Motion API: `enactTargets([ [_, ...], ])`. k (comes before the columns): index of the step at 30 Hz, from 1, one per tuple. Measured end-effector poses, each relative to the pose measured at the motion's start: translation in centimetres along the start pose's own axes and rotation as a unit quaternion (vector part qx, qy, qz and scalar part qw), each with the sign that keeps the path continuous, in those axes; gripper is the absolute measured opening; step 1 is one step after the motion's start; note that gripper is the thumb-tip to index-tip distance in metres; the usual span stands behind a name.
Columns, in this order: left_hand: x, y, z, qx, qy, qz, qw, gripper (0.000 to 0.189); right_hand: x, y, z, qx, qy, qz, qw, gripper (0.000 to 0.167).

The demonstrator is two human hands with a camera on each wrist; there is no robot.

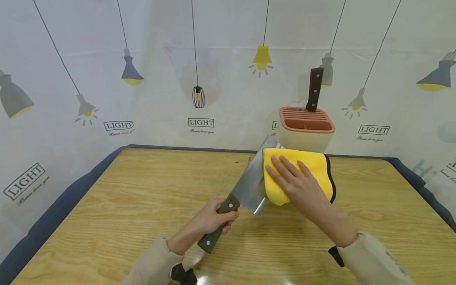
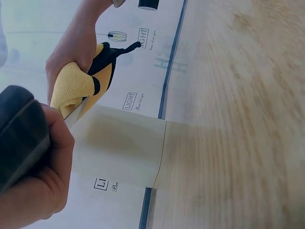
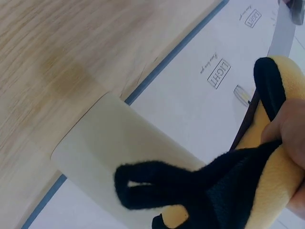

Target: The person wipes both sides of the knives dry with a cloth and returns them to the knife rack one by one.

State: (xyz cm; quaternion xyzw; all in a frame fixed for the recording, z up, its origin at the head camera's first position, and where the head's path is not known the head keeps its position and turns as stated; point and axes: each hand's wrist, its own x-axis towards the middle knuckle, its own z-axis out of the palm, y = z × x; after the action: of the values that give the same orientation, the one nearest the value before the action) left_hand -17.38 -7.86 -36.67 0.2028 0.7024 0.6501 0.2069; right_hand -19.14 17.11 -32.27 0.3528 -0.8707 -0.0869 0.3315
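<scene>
A cleaver with a wide steel blade and a dark green riveted handle is held above the table, tilted up to the right. My left hand grips the handle with curled fingers. Around the blade's far part lies a folded yellow cloth with black edging. My right hand holds this cloth against the blade, its fingers spread across the upper face. In the right wrist view, part of that hand grips the cloth's other side. The cloth hides some of the blade.
Behind the cloth, at the table's back edge, stands a cream knife block with an orange slotted top. A knife with a dark brown handle stands upright in it. A printed lamp-pattern curtain surrounds the wooden table.
</scene>
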Motion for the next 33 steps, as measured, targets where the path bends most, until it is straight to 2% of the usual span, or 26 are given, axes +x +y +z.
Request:
enactTargets([
  [11,0.3,-0.2,0.2,0.005,-0.011,-0.008,0.9999,0.013,0.3,-2.1,0.2,-0.019,0.019,-0.060,0.9979,0.072],
  [21,0.3,-0.1,0.1,0.011,-0.011,-0.013,0.9998,0.012,0.0,-3.6,0.1,-0.004,0.023,-0.112,0.9935,0.071],
  [29,0.4,0.1,0.1,0.015,0.004,-0.017,0.9997,0.012,-0.3,-3.9,0.0,0.012,0.039,-0.151,0.9877,0.078],
  [31,0.4,0.2,0.1,0.016,0.007,-0.016,0.9997,0.012,-0.3,-4.0,-0.1,0.024,0.041,-0.155,0.9867,0.074],
  [33,0.3,0.2,0.0,0.019,0.005,-0.013,0.9997,0.012,-0.4,-4.0,-0.2,0.029,0.043,-0.160,0.9858,0.059],
])
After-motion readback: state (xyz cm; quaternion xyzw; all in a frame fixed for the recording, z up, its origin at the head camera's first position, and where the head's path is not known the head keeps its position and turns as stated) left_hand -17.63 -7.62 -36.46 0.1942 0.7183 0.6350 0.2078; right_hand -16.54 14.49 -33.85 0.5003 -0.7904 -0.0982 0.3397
